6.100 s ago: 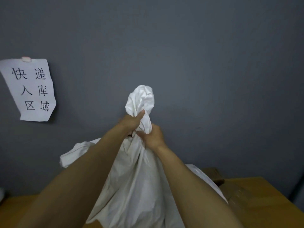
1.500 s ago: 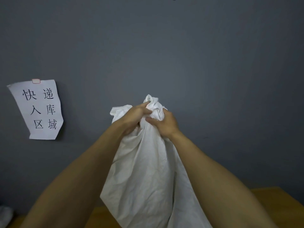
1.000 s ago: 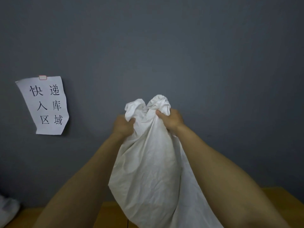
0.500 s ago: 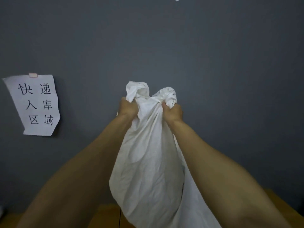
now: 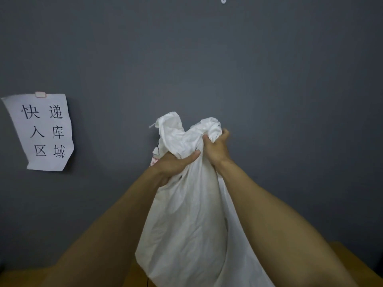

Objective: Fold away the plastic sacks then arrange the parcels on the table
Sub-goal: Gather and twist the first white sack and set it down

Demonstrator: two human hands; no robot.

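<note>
Sack (image 5: 186, 220) hangs between the forearms above the tabletop (image 5: 369, 268). Compared with half a second ago, the left hand (image 5: 176, 165) sits lower, wrapped round the neck under the bunched top; the right hand (image 5: 217, 151) keeps clamping the right bunch.

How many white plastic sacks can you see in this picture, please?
1. The white sack hangs at centre, its bunched top gripped by the left hand and the right hand; others may lie out of frame.
</note>
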